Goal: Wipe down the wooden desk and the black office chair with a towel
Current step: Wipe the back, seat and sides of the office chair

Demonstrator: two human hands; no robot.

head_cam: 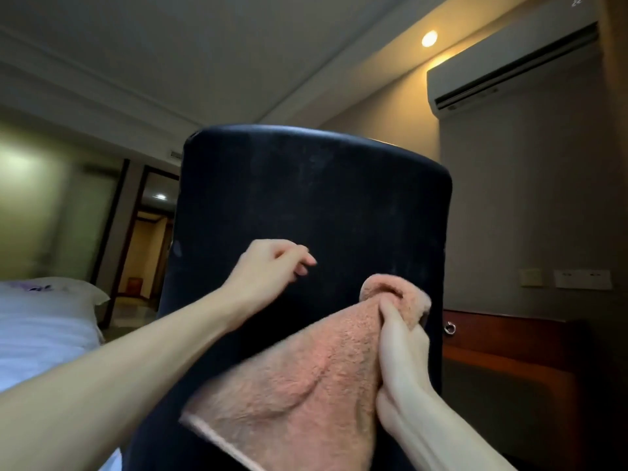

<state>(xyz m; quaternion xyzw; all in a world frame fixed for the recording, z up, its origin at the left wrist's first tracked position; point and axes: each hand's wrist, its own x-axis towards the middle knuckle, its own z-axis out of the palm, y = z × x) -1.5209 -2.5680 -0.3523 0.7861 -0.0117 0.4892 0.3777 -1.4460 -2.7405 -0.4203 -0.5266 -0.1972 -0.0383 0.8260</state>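
- The right hand [401, 348] is clamped on a pink towel [299, 375], with the fingers curled round a bunched fold near its top edge.
- The bunched top of the towel lies against the back of the black chair [312, 192]. The rest hangs down and to the left of the right hand, across the lower chair back.
- The left hand [268, 266] is up and to the left of the right hand, well apart from it and in front of the chair back. Its fingers are loosely curled and hold nothing. Whether the fingertips touch the chair cannot be told.
- The chair back rises above both hands and fills the middle of the view, with pale scuffs on its dark surface.
- The wooden worktop [503, 341] is to the right of the right hand, behind the chair's edge, and a metal ring [450, 328] shows on its front.
- A bed [40, 328] with white linen lies to the left of the left arm.
- An air conditioner [509, 69] sits on the wall high above the right hand, beside a lit ceiling lamp [429, 38].
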